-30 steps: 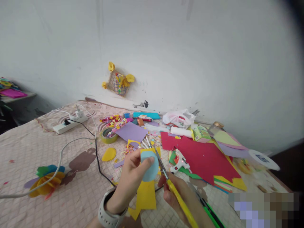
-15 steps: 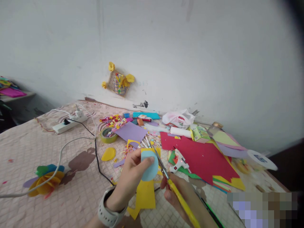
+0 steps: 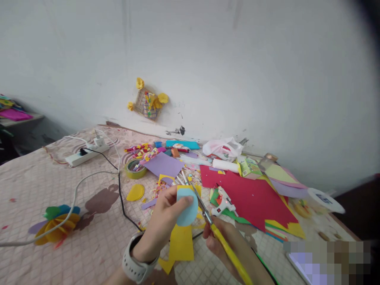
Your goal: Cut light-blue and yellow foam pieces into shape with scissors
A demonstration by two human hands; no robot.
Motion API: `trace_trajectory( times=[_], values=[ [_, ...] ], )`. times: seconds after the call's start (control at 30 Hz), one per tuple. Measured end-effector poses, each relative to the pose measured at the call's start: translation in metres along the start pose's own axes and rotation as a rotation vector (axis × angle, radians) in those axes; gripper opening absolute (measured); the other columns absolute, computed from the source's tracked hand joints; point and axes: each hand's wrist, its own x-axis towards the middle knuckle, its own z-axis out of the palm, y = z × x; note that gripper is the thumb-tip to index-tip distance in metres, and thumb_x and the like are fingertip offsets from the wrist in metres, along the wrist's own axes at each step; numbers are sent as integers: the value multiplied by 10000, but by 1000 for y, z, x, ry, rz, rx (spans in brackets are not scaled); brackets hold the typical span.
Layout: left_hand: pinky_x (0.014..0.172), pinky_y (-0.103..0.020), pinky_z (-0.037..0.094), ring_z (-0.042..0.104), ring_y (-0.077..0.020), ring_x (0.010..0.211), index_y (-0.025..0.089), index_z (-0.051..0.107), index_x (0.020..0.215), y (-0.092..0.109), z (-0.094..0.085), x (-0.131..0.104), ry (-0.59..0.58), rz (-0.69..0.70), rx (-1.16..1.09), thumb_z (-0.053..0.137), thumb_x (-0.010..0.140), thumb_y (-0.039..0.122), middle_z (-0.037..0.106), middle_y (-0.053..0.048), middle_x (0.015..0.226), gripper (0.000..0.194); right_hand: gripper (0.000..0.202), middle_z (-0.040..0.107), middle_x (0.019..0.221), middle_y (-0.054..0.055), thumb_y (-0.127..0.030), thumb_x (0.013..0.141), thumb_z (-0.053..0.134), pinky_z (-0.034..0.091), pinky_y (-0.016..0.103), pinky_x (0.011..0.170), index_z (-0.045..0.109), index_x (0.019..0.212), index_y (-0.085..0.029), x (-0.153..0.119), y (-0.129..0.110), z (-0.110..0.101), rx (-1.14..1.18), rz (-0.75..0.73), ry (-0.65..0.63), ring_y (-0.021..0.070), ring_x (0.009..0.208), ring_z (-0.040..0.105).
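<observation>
My left hand (image 3: pixel 166 209), with a watch on its wrist, pinches a light blue rounded paper piece (image 3: pixel 188 211) against a yellow paper strip (image 3: pixel 181 245). The thumb lies across the blue piece, and the yellow shows above and below it. My right hand (image 3: pixel 221 237) grips scissors (image 3: pixel 224 245) with yellow handles. Their blades (image 3: pixel 200 204) point up and away along the right edge of the papers; whether they touch the yellow paper is hard to tell. A stack of yellow rounded cutouts (image 3: pixel 135 192) lies left of my left hand.
A white glue gun (image 3: pixel 224 202) lies beside red paper (image 3: pixel 246 198) on the right. Farther back are purple paper (image 3: pixel 164 164) and a tape roll (image 3: pixel 135 169). Cables run from a power strip (image 3: pixel 87 155) past a paper flower (image 3: pixel 56 225) at left.
Hardly anything differs. My right hand and the scissors have shifted very slightly to the right; my left hand keeps its hold on the papers.
</observation>
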Motion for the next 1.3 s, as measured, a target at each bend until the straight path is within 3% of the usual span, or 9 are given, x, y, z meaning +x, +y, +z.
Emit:
trace_trajectory(
  times=[0.3,0.47,0.67,1.07,1.3],
  values=[
    [424,-162,363,449,-71,444,148,626,604,2,3,-2,48,-19,8,721,627,247,553,28,517,139,380,450,660,-15,-595,773,518,387,223,472,499,768,-215,0,4,3,-17,-11,24,142,559,414],
    [443,-179,386,484,-87,469,145,635,644,0,-1,1,10,-59,53,713,647,285,577,14,556,160,378,404,574,-52,-577,777,540,303,203,422,470,743,-207,-1,2,-5,-107,27,-41,106,481,349],
    [444,-173,388,485,-83,472,143,632,650,0,-3,1,-24,-76,65,702,661,284,580,15,558,158,362,433,569,-39,-571,797,505,293,209,418,474,730,-216,-4,4,-9,-200,7,-22,126,500,391],
    [408,-168,352,449,-67,417,145,645,618,4,-5,3,-70,-107,83,704,642,220,545,27,509,98,475,369,536,-55,-688,739,497,206,232,421,435,689,-219,-5,2,-9,-144,56,-31,107,461,306],
    [404,-173,354,462,-78,420,147,655,629,4,-7,4,-86,-128,96,701,643,221,560,15,518,88,458,360,544,-55,-668,760,479,201,237,420,438,698,-217,-7,6,-12,-173,52,-51,111,469,308]
  ],
)
